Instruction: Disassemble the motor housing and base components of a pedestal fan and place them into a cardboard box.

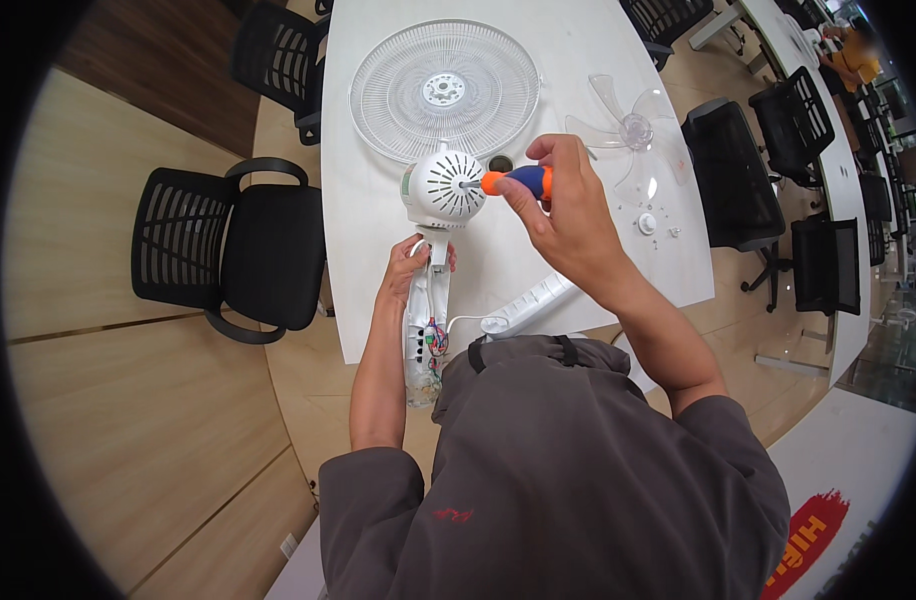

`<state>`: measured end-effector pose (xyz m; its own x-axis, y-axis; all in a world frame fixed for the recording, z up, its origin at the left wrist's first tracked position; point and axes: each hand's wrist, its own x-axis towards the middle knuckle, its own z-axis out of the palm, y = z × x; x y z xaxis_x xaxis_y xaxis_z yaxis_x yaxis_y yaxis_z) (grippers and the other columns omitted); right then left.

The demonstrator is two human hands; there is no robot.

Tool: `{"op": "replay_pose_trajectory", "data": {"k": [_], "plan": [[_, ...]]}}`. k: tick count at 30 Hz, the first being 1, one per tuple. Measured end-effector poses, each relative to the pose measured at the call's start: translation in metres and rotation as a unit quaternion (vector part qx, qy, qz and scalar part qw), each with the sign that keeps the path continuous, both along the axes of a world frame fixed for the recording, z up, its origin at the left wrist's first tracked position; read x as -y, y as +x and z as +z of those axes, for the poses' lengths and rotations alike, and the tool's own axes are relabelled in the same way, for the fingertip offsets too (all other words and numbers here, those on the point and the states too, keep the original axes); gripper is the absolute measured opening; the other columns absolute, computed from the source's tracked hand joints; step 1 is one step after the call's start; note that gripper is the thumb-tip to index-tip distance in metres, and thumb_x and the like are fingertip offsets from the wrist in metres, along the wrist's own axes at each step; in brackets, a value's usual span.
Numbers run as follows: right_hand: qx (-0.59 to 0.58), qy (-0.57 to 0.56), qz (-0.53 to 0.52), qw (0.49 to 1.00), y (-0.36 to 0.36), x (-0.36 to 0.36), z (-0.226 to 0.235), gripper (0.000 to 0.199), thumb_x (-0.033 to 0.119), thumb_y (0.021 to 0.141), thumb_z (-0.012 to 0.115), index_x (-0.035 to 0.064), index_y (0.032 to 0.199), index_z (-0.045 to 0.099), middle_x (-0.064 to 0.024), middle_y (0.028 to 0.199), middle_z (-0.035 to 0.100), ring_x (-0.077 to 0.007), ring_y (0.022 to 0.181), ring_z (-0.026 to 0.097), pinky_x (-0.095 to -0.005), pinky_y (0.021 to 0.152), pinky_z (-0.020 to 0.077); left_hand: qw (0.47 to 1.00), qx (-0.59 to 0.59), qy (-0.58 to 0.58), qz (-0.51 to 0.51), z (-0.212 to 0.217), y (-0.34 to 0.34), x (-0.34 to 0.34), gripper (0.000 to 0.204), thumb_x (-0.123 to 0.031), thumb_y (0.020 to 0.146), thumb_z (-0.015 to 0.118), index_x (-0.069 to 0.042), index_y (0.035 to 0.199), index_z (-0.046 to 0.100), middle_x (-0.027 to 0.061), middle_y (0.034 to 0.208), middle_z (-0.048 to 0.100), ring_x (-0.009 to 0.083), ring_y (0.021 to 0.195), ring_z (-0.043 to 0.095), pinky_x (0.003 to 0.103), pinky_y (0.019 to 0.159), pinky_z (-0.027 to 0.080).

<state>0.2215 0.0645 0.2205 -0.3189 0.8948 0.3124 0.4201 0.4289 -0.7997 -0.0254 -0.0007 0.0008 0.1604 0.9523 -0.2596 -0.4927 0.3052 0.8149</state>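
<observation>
My right hand is closed around the orange and blue handle of a screwdriver. The screwdriver's metal shaft points left, and its tip meets the slotted back of a white fan motor housing. Just below the housing, my left hand wraps round the white fan neck. Under that hand the fan's opened column shows coloured wires and a small circuit board. A white cable runs from there to a long white cover piece lying to the right.
On the white table a round fan grille lies beyond the motor. A clear fan blade rests at the right, near a white knob-like part and small pieces. Black chairs stand on both sides. Far right, a person is at another table.
</observation>
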Motion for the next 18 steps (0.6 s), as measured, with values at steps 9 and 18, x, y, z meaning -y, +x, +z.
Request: {"op": "replay_pose_trajectory", "data": {"k": [9, 18], "plan": [[-0.010, 0.031, 0.098, 0.995, -0.017, -0.030, 0.011, 0.036, 0.007, 0.084, 0.070, -0.0029, 0.109, 0.046, -0.0166, 0.105, 0.048, -0.0299, 0.087, 0.057, -0.0374, 0.074, 0.0493, 0.999, 0.007, -0.018, 0.044, -0.001, -0.004, 0.013, 0.059, -0.031, 0.077, 0.079, 0.010, 0.115, 0.058, 0.0180, 0.096, 0.068, 0.0270, 0.081, 0.069, 0.040, 0.076, 0.057], [-0.054, 0.025, 0.254, 0.965, 0.024, -0.058, -0.009, 0.034, 0.001, 0.083, 0.066, -0.0044, 0.110, 0.046, -0.0187, 0.105, 0.047, -0.0327, 0.089, 0.057, -0.0365, 0.074, 0.0502, 0.988, 0.011, -0.028, 0.151, -0.012, 0.047, 0.041, 0.062, -0.033, 0.078, 0.079, 0.009, 0.119, 0.056, 0.0186, 0.097, 0.067, 0.0281, 0.082, 0.069, 0.040, 0.076, 0.058]]}}
